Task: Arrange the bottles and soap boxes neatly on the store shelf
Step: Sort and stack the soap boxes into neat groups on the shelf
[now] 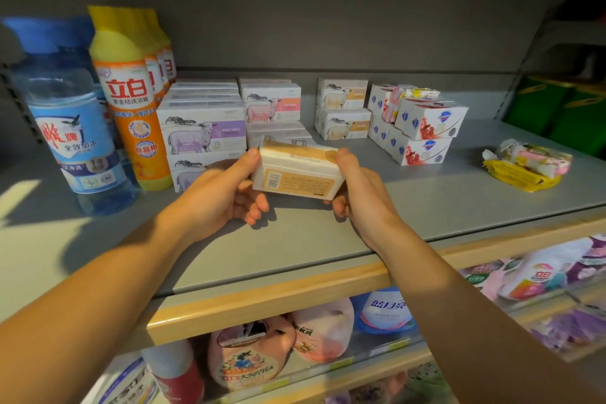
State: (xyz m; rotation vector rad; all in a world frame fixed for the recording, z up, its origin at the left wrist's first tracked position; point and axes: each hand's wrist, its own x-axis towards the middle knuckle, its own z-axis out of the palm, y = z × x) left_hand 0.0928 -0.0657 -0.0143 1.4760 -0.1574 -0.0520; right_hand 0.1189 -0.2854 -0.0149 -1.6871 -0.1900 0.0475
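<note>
A white and tan soap box (296, 172) hangs above the grey shelf (295, 239), its barcode side up. My left hand (223, 193) grips its left end and my right hand (357, 190) grips its right end. Behind it stand stacks of sheep-print soap boxes: purple (203, 134), pink (273, 105) and tan (342, 110). White boxes with red print (426, 123) are piled further right. At the left stand a blue bottle (75, 128) and a row of orange bottles (134, 98).
Loose wrapped soap packets, yellow and pink (528, 164), lie at the shelf's right end. A wooden strip (295, 295) edges the shelf front. The lower shelf holds refill pouches and bottles (249, 357). Green bins (557, 108) sit on the neighbouring unit.
</note>
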